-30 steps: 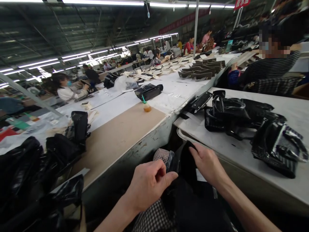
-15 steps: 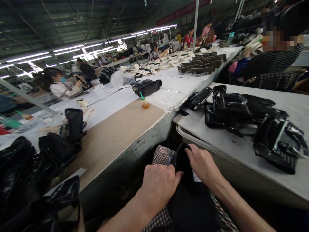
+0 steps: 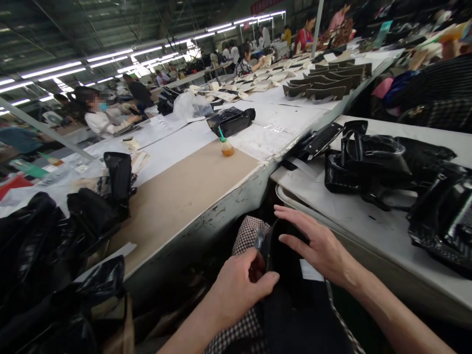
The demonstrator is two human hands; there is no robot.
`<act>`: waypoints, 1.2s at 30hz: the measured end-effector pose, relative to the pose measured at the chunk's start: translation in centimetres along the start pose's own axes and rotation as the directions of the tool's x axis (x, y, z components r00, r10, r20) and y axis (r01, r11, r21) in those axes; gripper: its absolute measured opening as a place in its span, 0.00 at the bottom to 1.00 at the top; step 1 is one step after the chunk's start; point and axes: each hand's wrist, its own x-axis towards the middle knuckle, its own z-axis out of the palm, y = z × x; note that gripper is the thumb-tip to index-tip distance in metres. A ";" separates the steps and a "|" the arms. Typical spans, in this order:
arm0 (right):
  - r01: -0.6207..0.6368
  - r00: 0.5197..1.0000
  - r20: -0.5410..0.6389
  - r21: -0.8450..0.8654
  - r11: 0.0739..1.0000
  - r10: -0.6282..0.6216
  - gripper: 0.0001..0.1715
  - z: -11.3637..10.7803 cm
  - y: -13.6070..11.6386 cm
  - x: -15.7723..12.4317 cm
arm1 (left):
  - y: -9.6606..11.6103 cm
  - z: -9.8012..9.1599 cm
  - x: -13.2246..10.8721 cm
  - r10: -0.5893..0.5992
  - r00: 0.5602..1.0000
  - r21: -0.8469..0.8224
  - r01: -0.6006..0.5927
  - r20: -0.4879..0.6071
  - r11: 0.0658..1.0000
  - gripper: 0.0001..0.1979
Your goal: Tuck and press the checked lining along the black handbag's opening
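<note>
A black bag-like piece with a small white label lies across my lap. My left hand is closed on its upper left edge, thumb on the near side and fingers partly hidden behind. A crinkled strip of clear plastic shows just beyond those fingers. Over the upper right of the piece, my right hand is open, its fingers stretched out and apart; whether it touches the black material I cannot tell. Brown-and-white checked fabric shows past the piece, and more lies below my left wrist.
A table with a brown board runs along the left, bearing a glue bottle and a black bag. Black bags are heaped at left. More glossy black bags lie on the white side table. Co-workers sit farther off.
My right hand has let go of the black piece's top edge and its fingers have spread. My left hand has shifted slightly down, still gripping. The camera view has turned a little left.
</note>
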 end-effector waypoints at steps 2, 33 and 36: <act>0.167 0.978 0.121 0.019 0.986 -0.168 0.26 -0.9 0.1 0.7 | -0.1 0.1 -0.5 -0.019 1.000 -0.101 0.018 -0.008 0.995 0.10; -0.147 0.961 0.202 -0.201 0.969 0.187 0.05 -3.1 -2.4 0.6 | 0.4 -4.5 1.8 0.490 0.871 0.201 -0.485 0.028 0.851 0.08; -0.154 0.962 0.192 -0.209 0.966 0.195 0.05 -2.9 -2.2 0.7 | 1.3 -4.5 2.0 0.456 0.890 0.311 -0.442 0.031 0.842 0.07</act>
